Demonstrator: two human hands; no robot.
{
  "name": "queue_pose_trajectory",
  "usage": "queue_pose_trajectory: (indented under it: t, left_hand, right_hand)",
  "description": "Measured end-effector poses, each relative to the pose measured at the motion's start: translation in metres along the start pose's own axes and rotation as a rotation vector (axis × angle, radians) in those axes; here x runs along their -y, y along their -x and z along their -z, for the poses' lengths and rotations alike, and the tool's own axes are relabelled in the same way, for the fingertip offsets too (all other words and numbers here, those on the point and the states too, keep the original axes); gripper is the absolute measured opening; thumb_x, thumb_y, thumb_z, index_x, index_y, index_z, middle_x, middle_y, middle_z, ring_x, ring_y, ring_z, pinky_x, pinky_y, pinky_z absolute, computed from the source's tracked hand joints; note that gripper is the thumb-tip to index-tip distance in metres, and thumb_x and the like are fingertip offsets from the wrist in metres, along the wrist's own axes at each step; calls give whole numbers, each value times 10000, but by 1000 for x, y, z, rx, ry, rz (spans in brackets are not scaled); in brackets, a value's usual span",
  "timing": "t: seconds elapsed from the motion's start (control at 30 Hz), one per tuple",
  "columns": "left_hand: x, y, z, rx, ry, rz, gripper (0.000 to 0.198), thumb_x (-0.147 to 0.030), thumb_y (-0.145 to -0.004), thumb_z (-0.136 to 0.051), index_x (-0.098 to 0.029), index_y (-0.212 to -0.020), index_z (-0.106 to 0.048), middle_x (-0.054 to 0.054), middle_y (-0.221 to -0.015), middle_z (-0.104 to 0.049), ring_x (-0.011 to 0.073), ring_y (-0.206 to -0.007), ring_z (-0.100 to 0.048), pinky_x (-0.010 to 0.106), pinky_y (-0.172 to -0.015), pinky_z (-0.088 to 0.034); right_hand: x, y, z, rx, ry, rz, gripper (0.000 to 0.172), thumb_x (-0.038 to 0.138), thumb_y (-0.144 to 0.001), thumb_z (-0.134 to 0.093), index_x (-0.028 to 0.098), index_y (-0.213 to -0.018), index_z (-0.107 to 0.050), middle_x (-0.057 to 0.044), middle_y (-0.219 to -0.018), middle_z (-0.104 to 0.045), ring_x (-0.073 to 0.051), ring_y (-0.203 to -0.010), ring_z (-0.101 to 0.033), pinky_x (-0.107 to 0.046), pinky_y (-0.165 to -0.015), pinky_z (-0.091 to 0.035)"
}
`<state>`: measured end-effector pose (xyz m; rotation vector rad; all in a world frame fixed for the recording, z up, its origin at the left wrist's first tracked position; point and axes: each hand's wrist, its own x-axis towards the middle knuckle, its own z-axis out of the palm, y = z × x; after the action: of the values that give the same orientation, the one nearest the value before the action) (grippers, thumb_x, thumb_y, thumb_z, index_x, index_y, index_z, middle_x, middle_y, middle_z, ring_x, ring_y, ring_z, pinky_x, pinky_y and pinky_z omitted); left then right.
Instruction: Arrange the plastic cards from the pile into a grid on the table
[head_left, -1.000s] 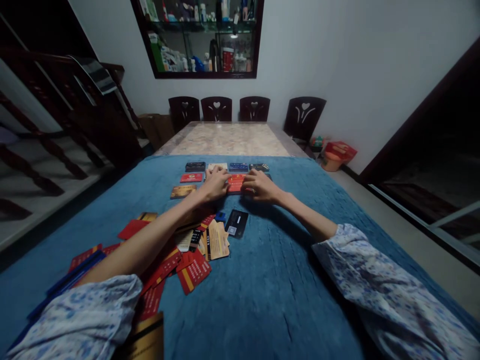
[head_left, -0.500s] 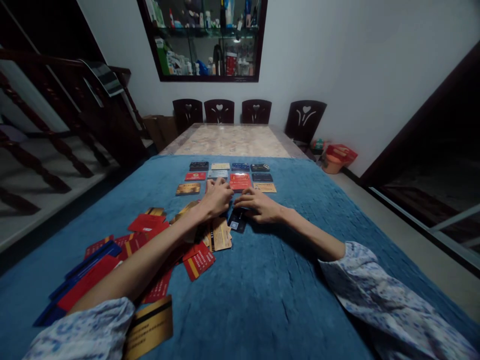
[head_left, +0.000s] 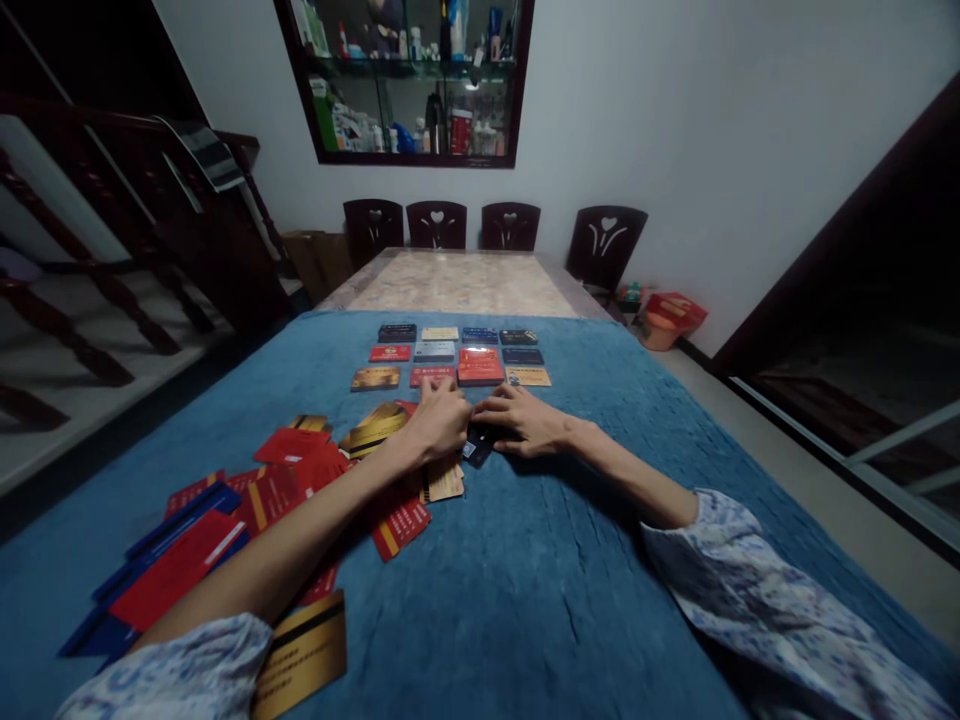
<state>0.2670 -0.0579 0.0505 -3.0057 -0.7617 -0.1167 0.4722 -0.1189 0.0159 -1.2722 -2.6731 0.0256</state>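
Both my hands meet over a black card [head_left: 475,447] lying on the blue cloth [head_left: 540,560]. My left hand [head_left: 442,420] rests with fingers curled at the card's left side. My right hand [head_left: 525,422] lies flat with fingers stretched onto the card. Just beyond them, cards are laid out in neat rows [head_left: 457,357], red, blue, black and gold. A loose pile of red, blue and gold cards [head_left: 300,490] spreads under my left forearm.
A gold card with a black stripe [head_left: 300,655] lies near the cloth's front left. Bare marble tabletop [head_left: 461,282] extends beyond the cloth, with dark chairs [head_left: 439,225] behind. A staircase railing [head_left: 112,240] stands left; a red bag [head_left: 671,312] sits on the floor right.
Both hands have pulled back from the laid-out rows toward me and now sit on the black card. A red card now lies in the near row where my left hand was.
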Motion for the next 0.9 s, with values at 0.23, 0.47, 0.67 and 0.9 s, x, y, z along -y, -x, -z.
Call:
queue_pose_trajectory:
  t: [0.23, 0.47, 0.67, 0.9]
  left_hand:
    - [-4, 0, -5, -2, 48, -44, 260, -156, -902, -504, -154, -819, -750, 140, -953, -730, 314, -1073, -523, 554, -951, -362]
    - [-1, 0, -7, 0, 95, -71, 213, -312, -902, -586, -184, -913, -757, 127, -1046, -712, 313, -1091, -515, 542, -960, -359]
    - [2, 1, -5, 44, 132, -47, 220, -349, -852, -667, -197, -982, -758, 121, -1086, -682, 332, -1145, -509, 530, -971, -365]
    - [2, 1, -5, 57, 151, -50, 253, -369, -829, -724, -185, -1001, -749, 118, -1090, -668, 335, -1143, -509, 526, -972, -367]
  right_hand:
    - [-16, 10, 1, -25, 69, -49, 539, 530, -914, -628, 190, -1331, -655, -157, -1171, -637, -307, -1061, -468, -508, -934, -422]
    - [-33, 16, -3, -75, 46, -43, 531, 589, -918, -616, 191, -1262, -687, -141, -1102, -646, -281, -1008, -506, -462, -900, -442]
    - [-37, 23, 1, -97, -126, -66, 634, 656, -861, -666, 157, -1250, -694, -141, -1139, -661, -282, -1043, -562, -449, -931, -463]
    - [-35, 24, 9, -57, -174, -99, 469, 458, -809, -784, 169, -1175, -741, -124, -1139, -690, -279, -1059, -575, -474, -978, -446]
